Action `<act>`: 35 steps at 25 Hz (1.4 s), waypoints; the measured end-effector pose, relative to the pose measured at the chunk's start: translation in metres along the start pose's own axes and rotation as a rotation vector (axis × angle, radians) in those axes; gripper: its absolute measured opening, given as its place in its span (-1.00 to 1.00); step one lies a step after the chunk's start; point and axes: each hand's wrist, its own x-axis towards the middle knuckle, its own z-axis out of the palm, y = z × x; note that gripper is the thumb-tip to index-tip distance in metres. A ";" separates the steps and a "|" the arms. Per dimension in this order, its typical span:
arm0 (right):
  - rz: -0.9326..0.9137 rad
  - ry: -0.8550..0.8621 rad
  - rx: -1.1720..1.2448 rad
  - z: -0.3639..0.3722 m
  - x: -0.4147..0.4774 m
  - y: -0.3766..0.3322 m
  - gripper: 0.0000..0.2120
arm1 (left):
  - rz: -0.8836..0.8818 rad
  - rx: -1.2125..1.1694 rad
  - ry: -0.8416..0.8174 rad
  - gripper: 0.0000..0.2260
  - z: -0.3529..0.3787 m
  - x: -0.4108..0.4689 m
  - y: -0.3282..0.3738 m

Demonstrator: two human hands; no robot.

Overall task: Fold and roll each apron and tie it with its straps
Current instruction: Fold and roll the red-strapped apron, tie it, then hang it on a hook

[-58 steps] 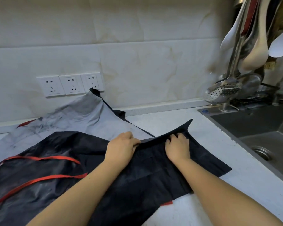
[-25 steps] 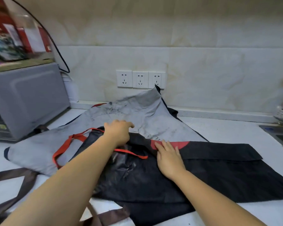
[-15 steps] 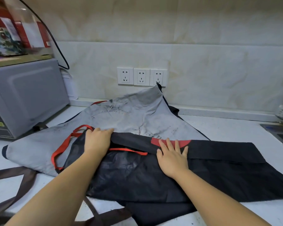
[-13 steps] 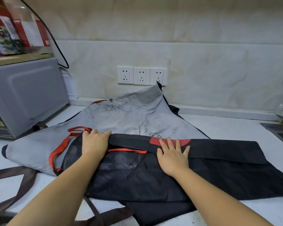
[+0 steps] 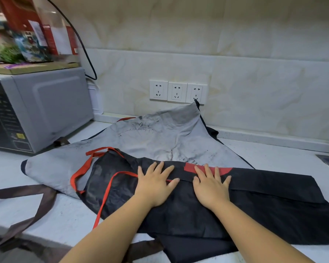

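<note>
1. The black apron [image 5: 264, 209] is lying across the white surface [image 5: 273, 154] right in front of the person. It's partly sitting on a stained grey apron [image 5: 160, 137] that's spreading back toward the wall sockets [image 5: 177, 91].
2. Both hands are lying palms down on it. The left hand [image 5: 156, 185] and right hand [image 5: 211, 188] are sitting side by side, near each other but not touching, with the fingers spread. There's no real grip going on: nothing is being pinched or curled around, they're just pressing the folded-over flap flat.
3. The bit that matters is that the apron's long axis is running left to right, and so is the fold edge passing under both palms. The hands are sitting roughly mid-length.
4. The red straps [image 5: 104, 198] are looping out at the left end, so the left hand is the nearer one to them. The long dark stretch is running off to the right, past the right hand.
5. My guess is the fold is just getting flattened before rolling. Rolling from the right end toward the left would leave the straps free for tying.
6. One thing I'd be watching is the grey apron underneath dragging along. A brown strap [image 5: 17, 192] is also trailing off at the left, and I can't tell which apron it's from.
</note>
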 end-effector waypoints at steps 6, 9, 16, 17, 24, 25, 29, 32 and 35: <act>-0.025 0.109 0.073 0.004 0.000 0.005 -0.54 | 0.006 -0.083 0.164 -0.60 0.001 -0.001 -0.002; -0.110 0.278 0.279 0.001 -0.013 0.006 -0.67 | 0.027 -0.108 0.213 -0.66 0.003 -0.004 -0.005; -0.348 -0.014 0.147 -0.004 -0.048 0.007 -0.55 | 0.141 -0.052 0.231 -0.69 -0.001 -0.008 0.000; -0.354 -0.012 0.150 -0.003 -0.050 0.008 -0.55 | 0.138 -0.071 0.232 -0.69 -0.001 -0.009 -0.001; -0.346 0.057 0.191 0.003 -0.054 0.012 -0.55 | 0.150 -0.142 0.333 -0.70 0.000 -0.008 -0.004; -0.343 0.058 0.193 0.004 -0.055 0.012 -0.56 | 0.148 -0.146 0.336 -0.70 0.000 -0.008 -0.004; -0.364 0.003 0.304 -0.008 -0.063 0.010 -0.53 | 0.157 -0.189 0.395 -0.67 0.002 -0.008 -0.003; -0.440 -0.290 0.216 -0.035 -0.077 0.009 -0.33 | 0.229 -0.149 0.397 -0.64 -0.003 -0.009 -0.004; -0.515 -0.392 -0.003 -0.051 -0.085 0.004 -0.35 | 0.321 -0.132 0.209 -0.65 -0.017 -0.014 0.005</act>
